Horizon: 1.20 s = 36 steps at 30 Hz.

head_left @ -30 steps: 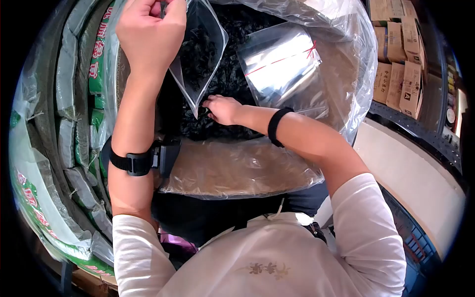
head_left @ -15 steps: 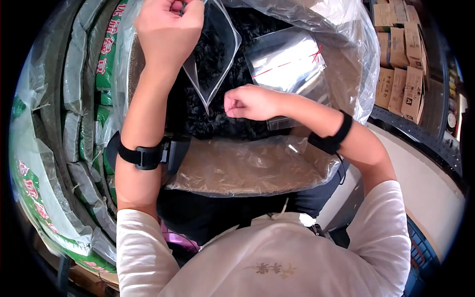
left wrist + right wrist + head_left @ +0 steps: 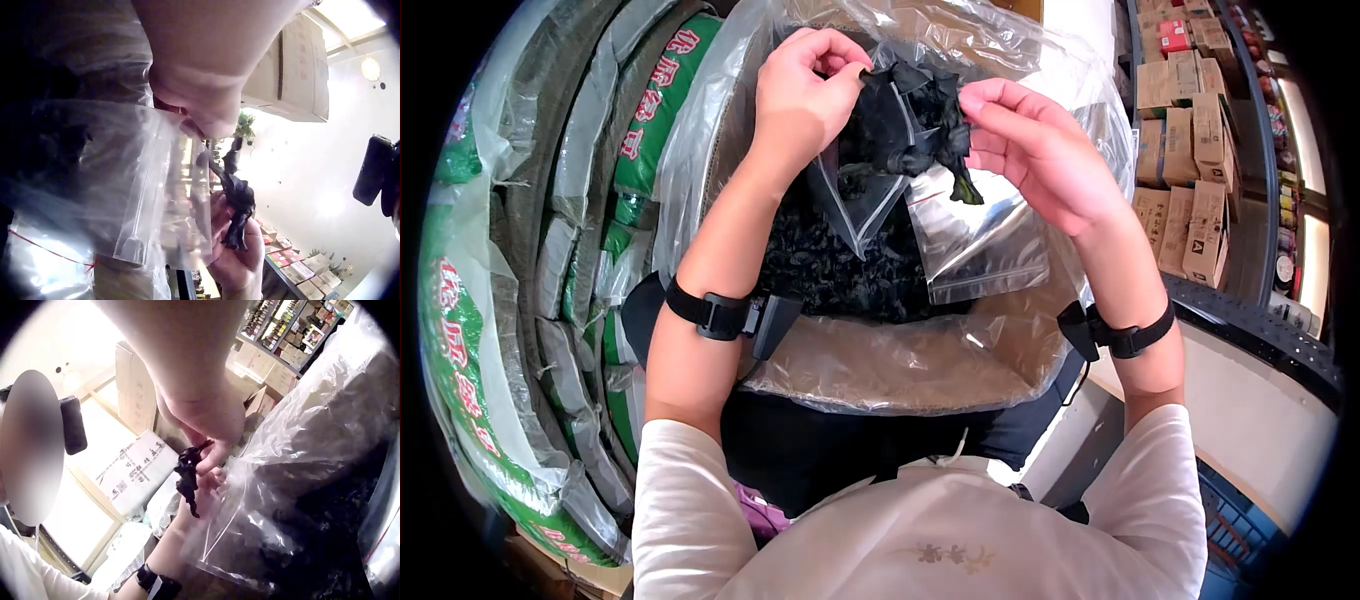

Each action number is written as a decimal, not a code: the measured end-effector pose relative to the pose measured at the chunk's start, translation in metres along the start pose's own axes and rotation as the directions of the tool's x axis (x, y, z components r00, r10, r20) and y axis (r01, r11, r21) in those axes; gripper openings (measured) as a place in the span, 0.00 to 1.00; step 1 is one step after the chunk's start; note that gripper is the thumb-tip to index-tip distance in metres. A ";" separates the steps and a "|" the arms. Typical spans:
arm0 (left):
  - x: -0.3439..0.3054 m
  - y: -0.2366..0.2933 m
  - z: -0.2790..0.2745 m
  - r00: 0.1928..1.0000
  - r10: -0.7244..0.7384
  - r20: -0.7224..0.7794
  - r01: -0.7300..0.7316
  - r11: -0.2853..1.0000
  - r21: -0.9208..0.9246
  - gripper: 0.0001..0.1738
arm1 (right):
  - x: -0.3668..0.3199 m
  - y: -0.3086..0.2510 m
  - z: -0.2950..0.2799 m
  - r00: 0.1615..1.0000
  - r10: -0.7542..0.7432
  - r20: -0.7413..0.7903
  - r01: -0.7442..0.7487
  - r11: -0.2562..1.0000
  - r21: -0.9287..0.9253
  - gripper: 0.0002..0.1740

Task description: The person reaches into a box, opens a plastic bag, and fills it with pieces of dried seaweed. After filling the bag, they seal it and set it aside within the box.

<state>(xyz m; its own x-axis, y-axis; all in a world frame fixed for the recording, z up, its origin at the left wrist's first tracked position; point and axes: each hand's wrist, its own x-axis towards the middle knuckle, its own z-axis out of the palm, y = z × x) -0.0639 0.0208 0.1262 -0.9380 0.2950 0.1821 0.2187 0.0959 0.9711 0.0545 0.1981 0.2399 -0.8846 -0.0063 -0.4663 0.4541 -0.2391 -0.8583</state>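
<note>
A dark, ruffled dried piece (image 3: 925, 115) is stretched between both hands above the box in the head view. My left hand (image 3: 805, 100) pinches its left end and also the top of a clear zip bag (image 3: 855, 205), which hangs below. My right hand (image 3: 1045, 150) pinches the piece's right edge between thumb and fingers. In the left wrist view, the dark piece (image 3: 239, 200) lies against the right hand (image 3: 237, 262), beside the clear bag (image 3: 144, 187). The right wrist view shows the piece (image 3: 187, 478) dangling under the fingers.
A carton lined with clear plastic (image 3: 900, 375) holds a mass of dark dried pieces (image 3: 830, 275). Flat clear bags (image 3: 990, 235) lie on its right part. Stacked green-and-white sacks (image 3: 650, 130) stand at the left; shelves of small boxes (image 3: 1200, 190) stand at the right.
My right hand has risen from the dark pile to the upper right and now holds a piece with the left. My left hand and the zip bag have shifted right and down in view.
</note>
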 end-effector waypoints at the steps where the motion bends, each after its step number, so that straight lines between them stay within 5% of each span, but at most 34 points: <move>1: 0.000 -0.002 0.000 1.000 0.006 -0.002 -0.006 1.000 -0.001 0.03 | 0.001 0.001 0.004 1.000 -0.005 0.001 0.005 1.000 -0.003 0.11; 4: 0.000 0.003 0.000 0.993 -0.114 0.036 0.117 0.987 -0.108 0.05 | 0.001 0.004 0.014 0.992 -0.069 -0.105 0.051 0.985 -0.165 0.19; 9: -0.005 0.014 -0.002 1.000 -0.014 0.020 0.015 0.999 -0.049 0.05 | -0.005 0.008 0.023 0.996 -0.073 -0.053 0.069 0.995 -0.074 0.32; 12: -0.005 0.016 -0.002 1.000 0.021 0.005 -0.021 1.000 0.009 0.05 | -0.005 0.017 0.026 0.991 -0.132 -0.024 0.120 0.948 -0.294 0.34; 15: -0.004 0.013 -0.003 0.999 0.036 -0.004 -0.036 0.999 -0.038 0.05 | -0.006 0.020 0.032 0.945 -0.328 0.004 0.316 0.904 -0.288 0.33; 21: -0.007 0.020 -0.001 0.997 0.078 0.013 -0.079 0.995 0.057 0.05 | -0.001 0.022 0.019 0.845 -0.508 -0.163 0.392 0.798 -0.457 0.16; 23: -0.007 0.019 -0.002 0.998 0.060 0.003 -0.060 0.996 0.065 0.04 | -0.003 0.023 0.020 0.695 -0.719 -0.021 0.439 0.448 -0.779 0.16; 25: -0.007 0.018 -0.002 0.999 0.032 -0.009 -0.032 0.999 0.031 0.04 | -0.008 0.025 0.029 0.691 -0.723 -0.011 0.407 0.402 -0.820 0.17; 28: -0.005 0.011 -0.001 1.000 -0.005 -0.013 0.004 0.999 -0.036 0.04 | -0.002 0.042 0.033 0.607 -0.762 0.226 0.435 0.080 -0.897 0.20; 29: -0.004 0.010 -0.001 1.000 -0.014 -0.007 0.014 0.998 -0.065 0.04 | -0.004 0.045 0.040 0.692 -0.678 0.248 0.467 0.159 -0.870 0.21; 32: -0.007 0.013 0.000 0.999 0.035 -0.022 -0.035 0.999 -0.007 0.04 | -0.001 0.066 0.039 0.743 -0.496 0.449 0.549 0.066 -0.833 0.21; 35: -0.007 0.015 0.000 0.997 0.075 -0.020 -0.074 0.997 0.027 0.03 | 0.000 0.064 0.032 0.694 -0.629 0.352 0.538 0.127 -0.834 0.19; 36: -0.007 0.016 0.000 0.997 0.072 -0.022 -0.072 0.997 0.027 0.03 | 0.002 0.063 0.028 0.677 -0.702 0.223 0.550 0.282 -0.786 0.15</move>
<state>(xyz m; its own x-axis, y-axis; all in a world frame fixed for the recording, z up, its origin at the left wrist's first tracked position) -0.0536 0.0200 0.1405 -0.9254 0.2803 0.2552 0.2927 0.1006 0.9509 0.0788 0.1562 0.1907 -0.9410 -0.0528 0.3342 -0.2757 0.6923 -0.6668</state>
